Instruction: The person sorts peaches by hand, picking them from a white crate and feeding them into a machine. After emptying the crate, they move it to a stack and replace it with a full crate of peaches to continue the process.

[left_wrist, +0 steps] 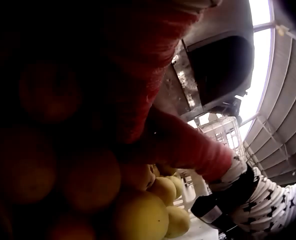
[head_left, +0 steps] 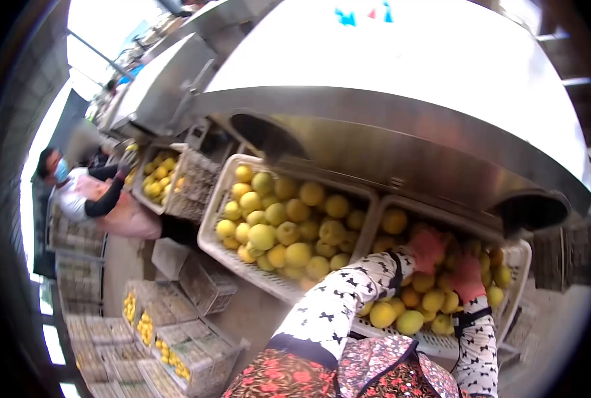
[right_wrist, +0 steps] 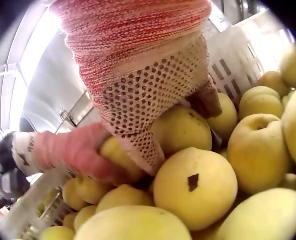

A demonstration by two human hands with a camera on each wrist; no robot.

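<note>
Both hands reach into the right-hand crate point(head_left: 522, 265) of yellow peaches, wearing pink-red knit gloves. My right hand point(head_left: 468, 273), its glove dotted on the palm side, curls its fingers round a peach point(right_wrist: 184, 131) in the right wrist view. Just below them lies a peach with a dark brown spot point(right_wrist: 195, 187). To the left, my left hand point(head_left: 426, 249) grips another peach point(right_wrist: 119, 154), its fingers over the near side. Dark shadow hides most of the left hand's fingers in the left wrist view, where several peaches point(left_wrist: 140, 215) lie below it.
A second crate point(head_left: 209, 225) full of peaches stands directly left. A metal machine with a broad white top point(head_left: 401, 73) overhangs the crates' far side. Another person point(head_left: 119, 205) works at a further crate on the left. Stacked crates point(head_left: 192, 345) stand on the floor, lower left.
</note>
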